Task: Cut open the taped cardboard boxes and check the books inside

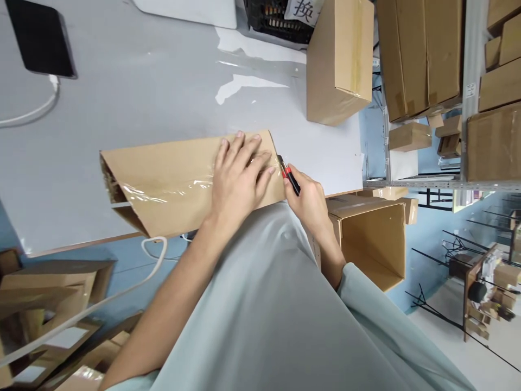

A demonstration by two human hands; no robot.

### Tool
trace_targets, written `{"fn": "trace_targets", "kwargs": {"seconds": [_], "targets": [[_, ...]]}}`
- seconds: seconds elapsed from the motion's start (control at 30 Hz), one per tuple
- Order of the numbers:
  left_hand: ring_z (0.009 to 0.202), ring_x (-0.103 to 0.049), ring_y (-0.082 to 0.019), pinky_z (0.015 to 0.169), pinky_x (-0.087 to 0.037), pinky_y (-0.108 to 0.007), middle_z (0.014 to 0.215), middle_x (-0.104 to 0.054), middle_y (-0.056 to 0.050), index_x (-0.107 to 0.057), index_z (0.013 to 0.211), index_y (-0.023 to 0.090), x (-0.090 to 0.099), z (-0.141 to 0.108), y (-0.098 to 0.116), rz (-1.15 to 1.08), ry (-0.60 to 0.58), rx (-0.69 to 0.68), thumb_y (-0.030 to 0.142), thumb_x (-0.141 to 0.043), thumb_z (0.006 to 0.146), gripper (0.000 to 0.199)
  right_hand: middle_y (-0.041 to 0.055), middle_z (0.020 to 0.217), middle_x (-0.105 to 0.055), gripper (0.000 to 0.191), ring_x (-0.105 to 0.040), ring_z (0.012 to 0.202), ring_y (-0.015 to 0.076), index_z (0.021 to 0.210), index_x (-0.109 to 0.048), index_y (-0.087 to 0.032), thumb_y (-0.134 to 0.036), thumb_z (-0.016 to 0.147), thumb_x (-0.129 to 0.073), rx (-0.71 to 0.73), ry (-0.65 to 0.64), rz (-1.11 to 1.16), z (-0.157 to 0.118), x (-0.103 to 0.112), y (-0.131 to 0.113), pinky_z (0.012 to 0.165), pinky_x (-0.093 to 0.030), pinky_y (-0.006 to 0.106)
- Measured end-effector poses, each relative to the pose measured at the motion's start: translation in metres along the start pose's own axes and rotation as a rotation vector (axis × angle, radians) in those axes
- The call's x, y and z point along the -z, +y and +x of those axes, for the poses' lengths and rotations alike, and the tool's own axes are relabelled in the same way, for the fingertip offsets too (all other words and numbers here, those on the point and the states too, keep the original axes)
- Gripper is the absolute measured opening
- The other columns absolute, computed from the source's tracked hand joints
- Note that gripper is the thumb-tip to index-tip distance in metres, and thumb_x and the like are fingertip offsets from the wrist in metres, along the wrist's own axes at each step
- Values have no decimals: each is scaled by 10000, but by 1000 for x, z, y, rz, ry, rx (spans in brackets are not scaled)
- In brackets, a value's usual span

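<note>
A folded piece of brown cardboard [175, 174] with clear tape on it lies along the table's near edge, its left end gaping. My left hand [240, 176] rests flat on its right part with the fingers spread. In my right hand [307, 198] is a red and black cutter [290, 175], the fingers wrapped round its handle. The cutter's tip is at the right edge of the cardboard, close to my left fingertips.
On the grey table [122, 98] are a phone [40, 38] with a white cable, a black crate [277, 21] and a closed carton [342, 60]. An open box [374, 244] stands below at the right. More cartons lie lower left and on shelves at right.
</note>
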State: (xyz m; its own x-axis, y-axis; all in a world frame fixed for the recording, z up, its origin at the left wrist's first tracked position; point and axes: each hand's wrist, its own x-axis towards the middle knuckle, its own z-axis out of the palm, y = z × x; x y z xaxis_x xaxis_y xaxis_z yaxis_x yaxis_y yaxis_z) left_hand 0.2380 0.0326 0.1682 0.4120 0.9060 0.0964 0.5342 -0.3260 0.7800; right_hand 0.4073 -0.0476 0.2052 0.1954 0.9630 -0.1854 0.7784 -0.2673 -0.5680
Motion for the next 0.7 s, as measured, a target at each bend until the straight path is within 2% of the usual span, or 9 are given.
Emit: {"fn": "trace_targets", "kwargs": {"seconds": [0.13,0.23,0.43,0.57,0.7], "targets": [[1750,-387,-360,1491,-124,-618,1732,-628,3,-784,1308,363,-2,1,-3,-45,27,-15,592,-603,1102,357,142,1449,-822,466,-812,1281,292,1616,-642,-207,-247,1178,-489,-36,-44,-74,4,5,-12,1095,-618,389],[1739,-408,-368,1486,-152,-641,1726,-633,0,-778,1329,369,-5,1,-8,-18,33,-43,564,-582,1131,340,159,1341,-849,460,-835,1170,308,1617,-616,-174,-262,1199,-445,-84,-107,-167,7,9,-27,1019,-620,391],[1748,-390,-368,1474,-152,-666,1767,-586,-101,-739,1444,265,-10,0,-19,66,42,-115,476,-520,1181,402,200,1223,-861,478,-847,1102,330,1648,-532,-95,-184,1197,-403,-145,-185,-384,16,12,-61,963,-645,409],[1749,-392,-363,1480,-151,-653,1765,-590,-91,-749,1449,303,-11,1,-20,57,42,-103,467,-549,1172,380,206,1073,-858,428,-864,1031,342,1571,-598,-96,-136,1191,-404,-235,-284,-483,-3,21,-71,887,-659,405],[1749,-390,-381,1477,-129,-678,1769,-584,-97,-744,1474,315,-9,3,-22,47,47,-114,444,-585,1154,380,205,1080,-857,380,-862,1035,339,1445,-683,-125,-98,1160,-432,-288,-372,-498,-15,29,-72,842,-658,385]]}}
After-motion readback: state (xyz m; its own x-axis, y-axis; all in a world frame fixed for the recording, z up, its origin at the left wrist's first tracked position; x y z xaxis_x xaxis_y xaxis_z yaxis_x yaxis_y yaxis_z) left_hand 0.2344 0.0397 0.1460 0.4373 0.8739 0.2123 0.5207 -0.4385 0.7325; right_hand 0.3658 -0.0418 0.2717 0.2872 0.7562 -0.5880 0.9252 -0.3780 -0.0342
